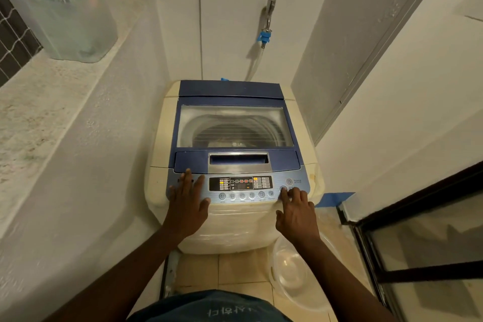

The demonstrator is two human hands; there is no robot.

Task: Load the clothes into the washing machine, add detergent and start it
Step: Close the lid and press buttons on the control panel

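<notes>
A top-loading washing machine (162, 123) with a cream body stands in front of me, its blue lid (230, 90) with a glass window closed. Through the window I see the metal drum, its contents unclear. The control panel (241, 183) at the front edge has lit orange and red indicators. My left hand (188, 200) rests flat, fingers spread, on the panel's left end. My right hand (296, 210) touches the panel's right end, its index fingertip on a round button (283, 188) below the power button (289, 181).
A translucent plastic container (65, 15) sits on the stone ledge (34, 102) at the left. A tap (268, 21) with a hose hangs on the back wall. A clear plastic basin (295, 272) lies on the tiled floor at the right. A dark-framed glass door (418, 256) borders the right.
</notes>
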